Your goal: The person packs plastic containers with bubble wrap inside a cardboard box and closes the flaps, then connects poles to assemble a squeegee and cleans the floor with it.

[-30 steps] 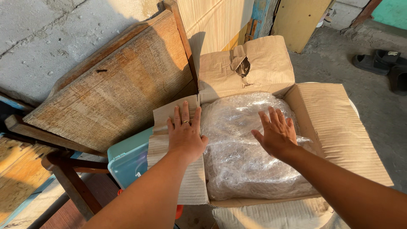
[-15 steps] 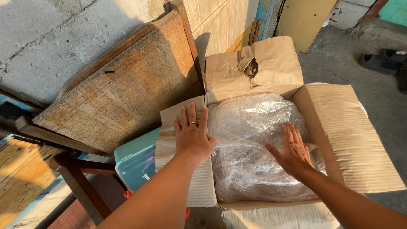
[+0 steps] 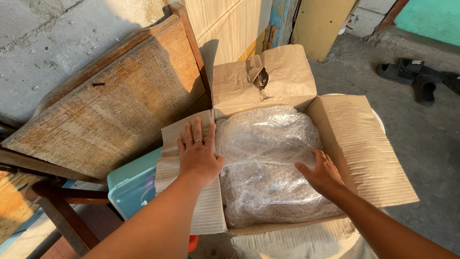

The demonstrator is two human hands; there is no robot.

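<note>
At the far left a weathered brown wooden board [image 3: 110, 115] leans tilted against a grey concrete wall [image 3: 57, 43], its top edge running up toward the right. Below it, near the left edge, stands a dark wooden chair frame [image 3: 62, 211]. Just right of that, a pale teal plastic lidded bin [image 3: 132, 189] sits partly under the box's left flap.

The left hand [image 3: 199, 156] lies flat and open, fingers spread and pointing away, palm pressed on the left flap [image 3: 191, 211] of the open brown corrugated cardboard box [image 3: 364, 153]; a ring shows on one finger. It grips nothing.

The box sits in the middle of the scene with all flaps folded outward. Its long axis runs near to far, tilted slightly leftward at the far end. Inside, filling the box, lies a bulky bundle wrapped in clear bubble plastic [image 3: 266, 158], lengthwise along the same axis, its far end touching the torn far flap [image 3: 261, 76].

The right hand [image 3: 323, 172] rests open on the right side of the bundle, fingers pointing left and away, palm against the wrap just beside the box's right wall; it is not closed on anything.

To the far right, on the grey concrete floor [image 3: 421, 144], a pair of dark sandals [image 3: 417, 79] lies well apart from the box.
</note>
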